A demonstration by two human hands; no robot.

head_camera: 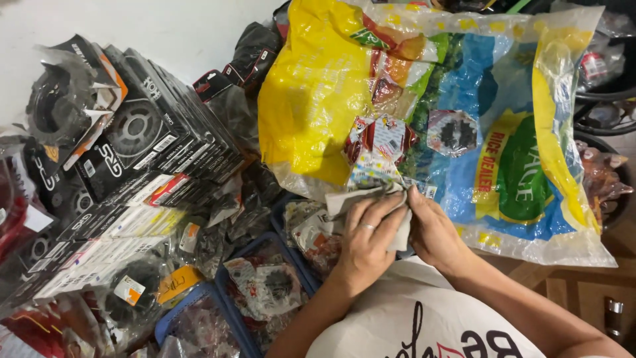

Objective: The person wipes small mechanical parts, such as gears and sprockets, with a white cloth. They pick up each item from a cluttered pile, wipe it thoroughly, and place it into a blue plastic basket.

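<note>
My left hand [366, 240], a ring on one finger, and my right hand [434, 232] meet at the centre. Both grip a folded grey-white paper packet [361, 197] between their fingers. Just above them lies a small red and white printed packet [379, 140] on a big yellow, blue and green plastic sack [464, 93]. Through the sack's clear film a round dark toothed part [452, 132] shows.
Black boxes of parts [156, 126] are stacked at left, with bagged sprockets [59, 106] beside them. Blue trays [228, 311] of bagged parts sit below. Dark tyres [606, 106] and a basket of bags stand at right. A wooden surface [583, 292] lies lower right.
</note>
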